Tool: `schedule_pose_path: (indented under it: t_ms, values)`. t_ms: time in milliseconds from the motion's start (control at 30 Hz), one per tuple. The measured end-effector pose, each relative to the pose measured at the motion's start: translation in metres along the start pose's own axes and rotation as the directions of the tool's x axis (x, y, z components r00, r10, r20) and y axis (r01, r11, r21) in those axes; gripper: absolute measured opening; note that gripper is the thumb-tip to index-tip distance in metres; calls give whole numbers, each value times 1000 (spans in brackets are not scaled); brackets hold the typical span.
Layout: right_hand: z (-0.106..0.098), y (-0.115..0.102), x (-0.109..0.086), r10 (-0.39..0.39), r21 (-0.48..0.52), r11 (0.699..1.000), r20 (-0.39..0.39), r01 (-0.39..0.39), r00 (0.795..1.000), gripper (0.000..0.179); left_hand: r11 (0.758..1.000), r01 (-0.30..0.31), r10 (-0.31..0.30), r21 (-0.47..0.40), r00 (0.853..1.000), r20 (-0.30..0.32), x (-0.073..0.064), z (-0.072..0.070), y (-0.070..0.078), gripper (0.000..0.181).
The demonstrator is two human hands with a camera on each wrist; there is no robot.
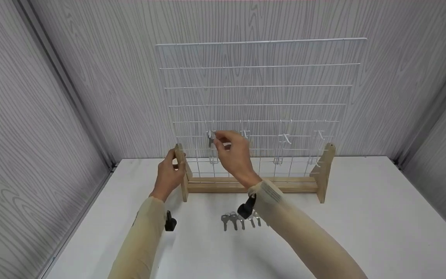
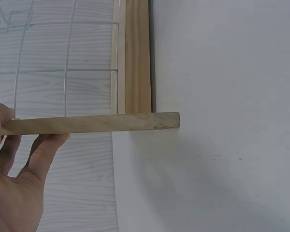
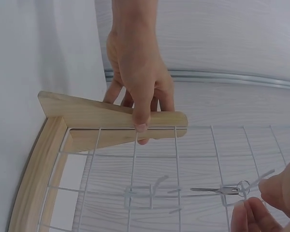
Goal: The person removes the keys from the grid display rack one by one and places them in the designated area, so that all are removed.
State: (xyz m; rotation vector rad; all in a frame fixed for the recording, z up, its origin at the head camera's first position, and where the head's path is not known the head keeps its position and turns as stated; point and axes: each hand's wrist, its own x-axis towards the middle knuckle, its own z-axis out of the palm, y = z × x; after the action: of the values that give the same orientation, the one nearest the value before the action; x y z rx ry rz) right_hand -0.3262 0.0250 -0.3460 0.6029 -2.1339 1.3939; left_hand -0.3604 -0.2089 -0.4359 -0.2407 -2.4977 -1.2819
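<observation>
A white wire grid rack [image 1: 261,104] stands upright in a wooden base. My left hand [image 1: 169,172] grips the base's left side post [image 2: 87,124], thumb on one face and fingers on the other. A metal key [image 3: 210,190] hangs by its small ring [image 3: 243,187] at a white hook on the grid. My right hand [image 1: 235,153] is at that hook, its thumb and fingertips parted right beside the ring. The key shows partly past the fingertips in the head view. Several more keys [image 1: 234,220] lie in a row on the white table, some hidden under the right forearm.
Other white hooks [image 1: 286,138] hang along the grid to the right. The base's wooden crossbar [image 1: 254,187] joins the left post to the right side post [image 1: 325,174]. Grey wood-patterned panels [image 1: 91,77] stand behind and at both sides of the white table [image 1: 362,224].
</observation>
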Motion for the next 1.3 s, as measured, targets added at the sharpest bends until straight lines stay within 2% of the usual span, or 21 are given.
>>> schedule_pose_path:
  t_ms: [133, 333, 500, 667, 800, 1300]
  values:
    - [8, -3, 7, -18, -24, 1000, -26, 18, 999, 24, 1000, -8, 8, 2, 1000, -9, 1, 0, -1, 50]
    - [15, -2, 15, 12, -61, 998, -55, -15, 998, 23, 1000, -13, 13, 5, 1000, -8, 1, 1, -1, 47]
    - [17, 1, 19, 18, -79, 997, -45, -22, 999, 22, 999, -32, 32, 6, 999, -16, 0, 3, -1, 46]
    - [19, 4, 20, 4, -94, 996, -44, -8, 999, 22, 1000, -25, 25, 6, 1000, -16, -1, 3, -1, 47]
    - [21, 4, 21, -21, -93, 996, -47, 16, 999, 21, 1000, -21, 21, 8, 1000, -22, -1, 2, -2, 48]
    - [20, 1, 23, 25, -70, 997, -47, -28, 999, 13, 1000, -10, 11, 25, 1000, -29, 1, 3, -3, 49]
